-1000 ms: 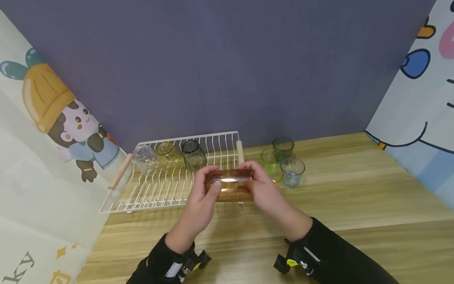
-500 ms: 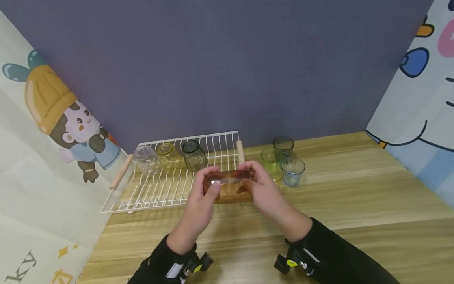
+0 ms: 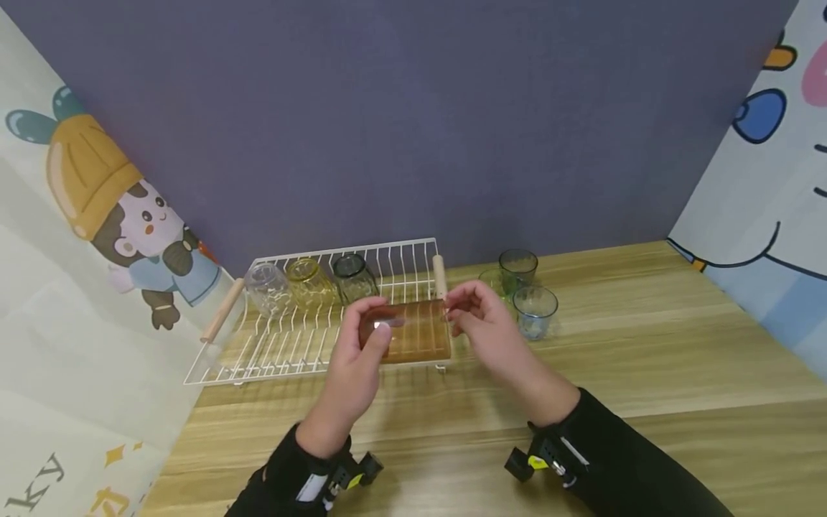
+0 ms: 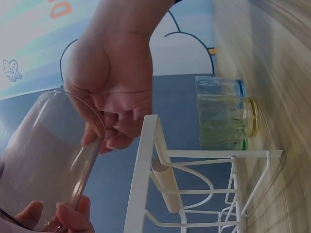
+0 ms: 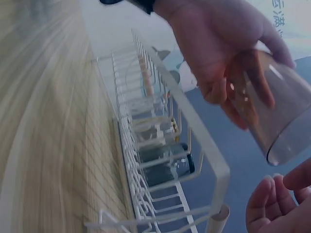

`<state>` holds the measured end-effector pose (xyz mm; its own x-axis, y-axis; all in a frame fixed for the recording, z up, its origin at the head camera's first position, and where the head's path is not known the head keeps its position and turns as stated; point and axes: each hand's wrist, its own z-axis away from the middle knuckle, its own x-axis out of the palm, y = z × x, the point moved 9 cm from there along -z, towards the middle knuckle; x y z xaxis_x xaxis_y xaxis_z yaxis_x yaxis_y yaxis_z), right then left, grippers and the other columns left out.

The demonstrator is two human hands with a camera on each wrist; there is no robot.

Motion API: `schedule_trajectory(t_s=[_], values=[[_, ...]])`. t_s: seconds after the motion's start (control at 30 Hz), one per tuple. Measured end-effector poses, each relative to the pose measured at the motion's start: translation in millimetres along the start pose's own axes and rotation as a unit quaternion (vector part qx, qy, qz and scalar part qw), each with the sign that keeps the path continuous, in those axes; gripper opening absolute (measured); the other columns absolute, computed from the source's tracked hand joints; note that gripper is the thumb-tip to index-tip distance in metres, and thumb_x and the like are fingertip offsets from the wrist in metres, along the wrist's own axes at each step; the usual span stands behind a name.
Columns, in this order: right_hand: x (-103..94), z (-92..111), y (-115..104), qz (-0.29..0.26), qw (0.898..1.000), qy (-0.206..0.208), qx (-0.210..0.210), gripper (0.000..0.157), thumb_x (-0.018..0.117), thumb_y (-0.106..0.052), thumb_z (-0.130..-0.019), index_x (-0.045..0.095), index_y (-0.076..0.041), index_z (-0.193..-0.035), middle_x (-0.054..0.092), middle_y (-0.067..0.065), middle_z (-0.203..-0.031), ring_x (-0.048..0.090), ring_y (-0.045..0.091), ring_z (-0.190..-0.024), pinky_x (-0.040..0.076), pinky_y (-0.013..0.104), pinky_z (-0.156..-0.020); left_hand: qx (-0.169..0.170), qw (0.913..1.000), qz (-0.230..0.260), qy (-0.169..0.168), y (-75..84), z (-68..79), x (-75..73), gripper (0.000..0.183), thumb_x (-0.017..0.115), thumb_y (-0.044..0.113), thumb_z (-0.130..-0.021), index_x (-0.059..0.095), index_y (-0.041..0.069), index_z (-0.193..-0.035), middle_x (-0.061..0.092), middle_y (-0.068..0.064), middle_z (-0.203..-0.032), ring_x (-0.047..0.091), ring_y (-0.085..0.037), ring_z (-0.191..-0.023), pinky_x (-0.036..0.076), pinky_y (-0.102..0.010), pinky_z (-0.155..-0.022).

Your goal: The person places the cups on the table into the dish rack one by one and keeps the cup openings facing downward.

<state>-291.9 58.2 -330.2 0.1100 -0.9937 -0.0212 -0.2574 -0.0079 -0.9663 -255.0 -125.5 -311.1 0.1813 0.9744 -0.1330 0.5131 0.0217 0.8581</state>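
Observation:
My left hand (image 3: 352, 366) holds an amber, see-through drinking glass (image 3: 416, 334) on its side above the front of the rack, with the rim pointing right. The thumb lies on the near side of the glass and the fingers reach behind it. Just off the rim is my right hand (image 3: 494, 334), fingers loosely curled and nothing in them. A small gap between its fingertips (image 5: 267, 184) and the glass shows in the right wrist view. The left wrist view has the glass (image 4: 43, 150) close up, its rim overlapping the right hand's fingers.
The white wire dish rack (image 3: 284, 366) with wooden handles holds a clear glass (image 3: 265, 287), a yellow glass (image 3: 313, 287) and a dark grey glass (image 3: 355, 276). On the wooden table, right of the rack, stand a dark glass (image 3: 519, 267), a blue glass (image 3: 535, 312) and a green glass (image 3: 492, 278).
Both hands gripped the amber glass before. The right hand has come off its rim and moved right. The left hand has shifted slightly left with the glass, which has turned a little.

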Motion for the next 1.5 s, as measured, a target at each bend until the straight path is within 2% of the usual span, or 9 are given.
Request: schedule_trajectory(t_s=[0.2,0.4,0.57,0.77,0.93,1.1,1.2,1.37,1.5], values=[[-12.7,-7.2,13.3,0.073,0.997,0.041,0.002,0.029,0.058,0.006,-0.096,0.053,0.003,-0.124,0.055,0.018,-0.122,0.052,0.029,-0.110,0.049,0.033,-0.086,-0.007,1.0000,-0.001,0.006,-1.0,-0.3,-2.2,0.033,0.047,0.011,-0.109,0.042,0.001,-0.140,0.059,-0.020,-0.125,0.058,-0.036,-0.112,0.045,-0.026,-0.076],[-13.8,-10.7,29.7,0.115,0.992,0.050,0.017,0.042,0.062,0.004,-0.095,0.051,0.001,-0.136,0.053,0.015,-0.127,0.051,0.029,-0.109,0.048,0.037,-0.087,-0.012,0.9999,0.003,0.007,-1.9,-0.6,-2.9,0.034,0.047,0.010,-0.109,0.041,0.001,-0.141,0.057,-0.021,-0.127,0.056,-0.036,-0.118,0.046,-0.028,-0.080],[-14.6,-12.1,40.5,0.118,0.991,0.049,0.047,0.042,0.063,-0.001,-0.096,0.048,0.001,-0.136,0.051,0.017,-0.127,0.050,0.028,-0.106,0.048,0.037,-0.081,-0.009,0.9999,0.001,0.007,-0.5,-1.6,-3.4,0.033,0.047,0.008,-0.108,0.042,0.000,-0.140,0.057,-0.021,-0.127,0.056,-0.039,-0.117,0.047,-0.028,-0.079],[-9.1,-11.5,53.7,0.127,0.987,0.025,0.097,0.049,0.065,-0.013,-0.099,0.041,0.003,-0.139,0.049,0.021,-0.128,0.054,0.029,-0.101,0.051,0.035,-0.074,-0.006,1.0000,-0.002,0.006,0.5,-1.4,-4.5,0.034,0.047,0.007,-0.108,0.041,-0.002,-0.140,0.057,-0.023,-0.126,0.056,-0.039,-0.117,0.048,-0.028,-0.080],[-2.1,-11.5,60.6,0.124,0.986,0.000,0.115,0.052,0.063,-0.008,-0.099,0.039,0.003,-0.143,0.051,0.020,-0.126,0.059,0.030,-0.103,0.054,0.037,-0.077,-0.001,0.9999,-0.003,0.011,2.0,-1.1,-5.7,0.035,0.047,0.006,-0.107,0.041,-0.004,-0.141,0.057,-0.022,-0.126,0.057,-0.036,-0.116,0.048,-0.027,-0.081],[-1.6,-11.5,64.5,0.111,0.987,-0.006,0.120,0.052,0.064,-0.008,-0.099,0.039,0.002,-0.144,0.050,0.020,-0.128,0.060,0.028,-0.097,0.055,0.035,-0.072,0.004,0.9999,-0.010,0.010,3.9,-4.0,-4.9,0.035,0.049,0.007,-0.107,0.042,-0.001,-0.140,0.057,-0.022,-0.128,0.058,-0.034,-0.115,0.050,-0.027,-0.086],[-0.5,-11.8,66.8,0.093,0.988,-0.009,0.120,0.052,0.065,-0.008,-0.098,0.039,0.002,-0.143,0.049,0.021,-0.128,0.060,0.026,-0.093,0.057,0.041,-0.073,0.013,0.9997,-0.016,0.011,8.7,-7.4,-6.4,0.036,0.052,0.007,-0.106,0.043,-0.002,-0.140,0.057,-0.022,-0.127,0.058,-0.035,-0.114,0.050,-0.027,-0.087],[4.5,-12.8,71.8,0.050,0.991,-0.010,0.127,0.054,0.066,-0.004,-0.097,0.037,0.004,-0.142,0.047,0.023,-0.130,0.061,0.030,-0.097,0.059,0.049,-0.079,0.034,0.9975,-0.063,0.000,22.2,-18.4,-13.3,0.040,0.057,0.008,-0.104,0.044,-0.003,-0.139,0.057,-0.019,-0.126,0.059,-0.034,-0.107,0.052,-0.028,-0.085],[7.9,-13.8,74.5,0.001,0.992,-0.004,0.127,0.059,0.065,0.002,-0.095,0.033,0.005,-0.144,0.045,0.026,-0.133,0.062,0.034,-0.102,0.059,0.051,-0.082,0.044,0.9855,-0.163,-0.018,35.3,-29.6,-20.0,0.045,0.062,0.018,-0.102,0.046,0.002,-0.141,0.055,-0.013,-0.122,0.058,-0.024,-0.098,0.053,-0.032,-0.077]])
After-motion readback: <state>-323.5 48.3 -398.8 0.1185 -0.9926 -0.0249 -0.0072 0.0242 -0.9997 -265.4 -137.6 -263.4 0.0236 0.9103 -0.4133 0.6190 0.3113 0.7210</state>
